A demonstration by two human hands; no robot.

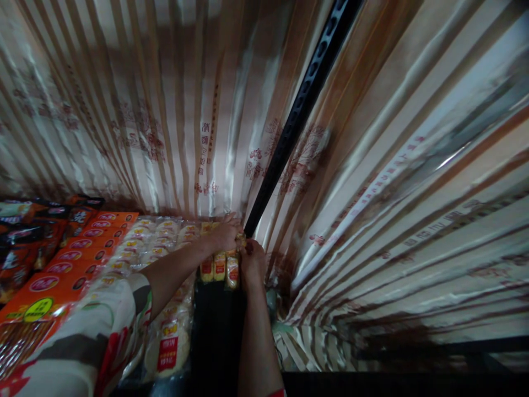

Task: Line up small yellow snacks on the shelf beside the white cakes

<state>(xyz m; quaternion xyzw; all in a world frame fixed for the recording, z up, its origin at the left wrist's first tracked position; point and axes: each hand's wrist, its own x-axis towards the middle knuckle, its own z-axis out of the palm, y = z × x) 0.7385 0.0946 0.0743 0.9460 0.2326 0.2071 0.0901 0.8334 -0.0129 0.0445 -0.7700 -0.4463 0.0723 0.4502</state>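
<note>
My left hand (pixel 225 235) reaches over a row of small yellow snack packets (pixel 219 268) with red and white labels. Its fingers curl at the back of the row, beside a black slotted post. Close on its right, my right hand (pixel 253 260) comes up from below, with bent fingers. Between the fingertips of both hands is a small wrapped snack packet (pixel 240 239), partly hidden and dim. A dark red patch shows at the right fingers. Left of the yellow packets, clear-wrapped round rice crackers (pixel 168 344) stand in rows under my left forearm.
Orange snack bags (pixel 61 268) and darker orange-black bags (pixel 19 251) fill the left. The black slotted post (pixel 289 121) slants up from the hands. Pleated printed cloth (pixel 177 110) hangs behind and to the right. A dark shelf surface (pixel 217 336) lies in front of the yellow packets.
</note>
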